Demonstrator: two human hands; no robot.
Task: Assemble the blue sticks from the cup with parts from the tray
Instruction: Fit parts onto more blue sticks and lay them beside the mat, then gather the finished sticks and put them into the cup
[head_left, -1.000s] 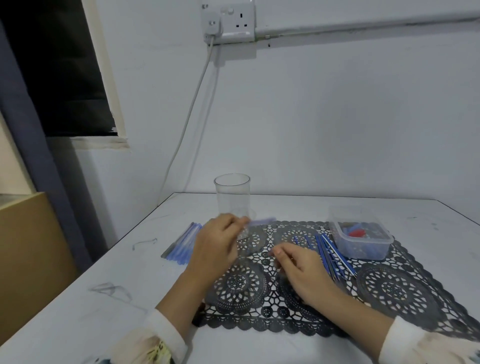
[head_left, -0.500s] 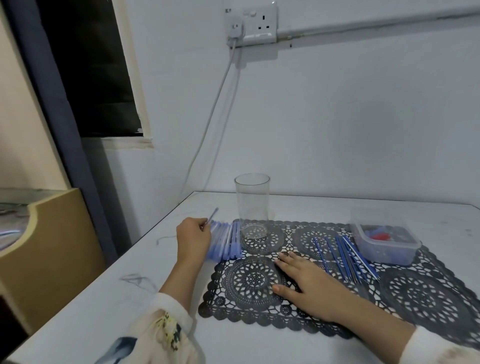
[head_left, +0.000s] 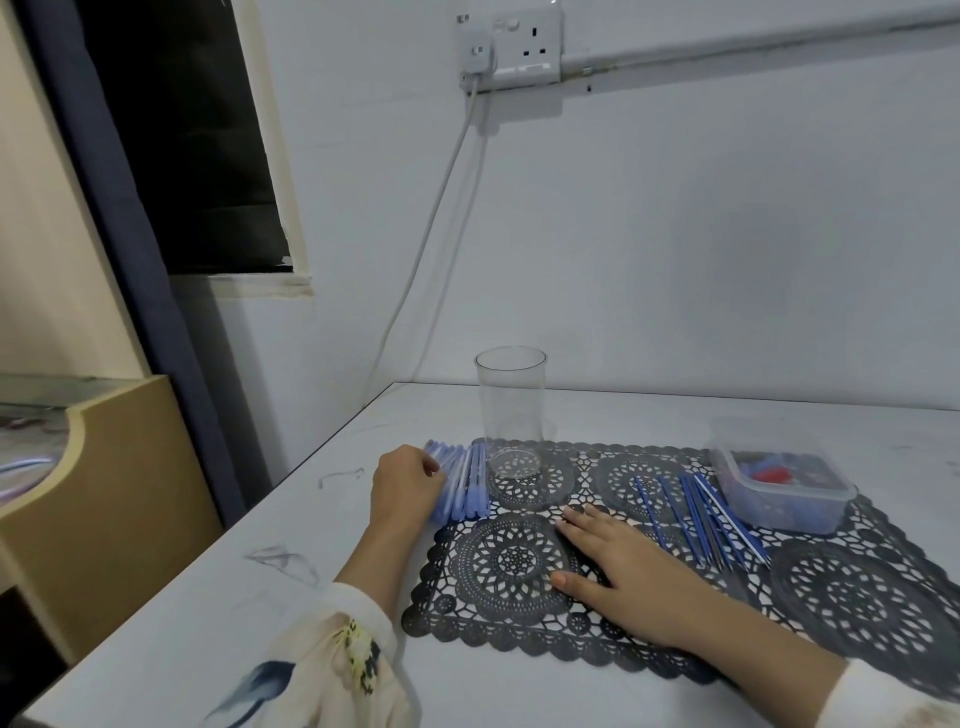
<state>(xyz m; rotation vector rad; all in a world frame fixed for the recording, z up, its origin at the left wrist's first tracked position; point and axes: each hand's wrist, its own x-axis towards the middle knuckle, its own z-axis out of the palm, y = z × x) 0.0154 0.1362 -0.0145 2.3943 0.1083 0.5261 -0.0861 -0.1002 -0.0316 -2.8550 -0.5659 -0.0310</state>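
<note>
What could go wrong? The pale blue tubes (head_left: 467, 486) lie in a row just left of the cup (head_left: 511, 410), at the rim of the black lace mat (head_left: 857, 587). They are round, so a bump from the left hand (head_left: 408, 480) could make them roll apart and off across the worktop (head_left: 260, 597). The left hand touches the row on the side away from the cup. Its fingers are curled in. We cannot tell if they pinch a tube or only rest on it, for the hand hides them. The cup is tall and see-through, so a quick swing of an arm could tip it. The thin dark blue sticks (head_left: 696, 512) could catch in the holes of the mat and be hard to pick up.

Those sticks are not in the cup, which looks empty. They lie side by side on the mat, right of the cup, between it and the tray (head_left: 779, 499). They are long, thin and straight, like needles. The tray is a clear box with blue and red bits in it. The right hand (head_left: 628, 561) lies flat on the mat in front of the cup, fingers spread, holding nothing.
</note>
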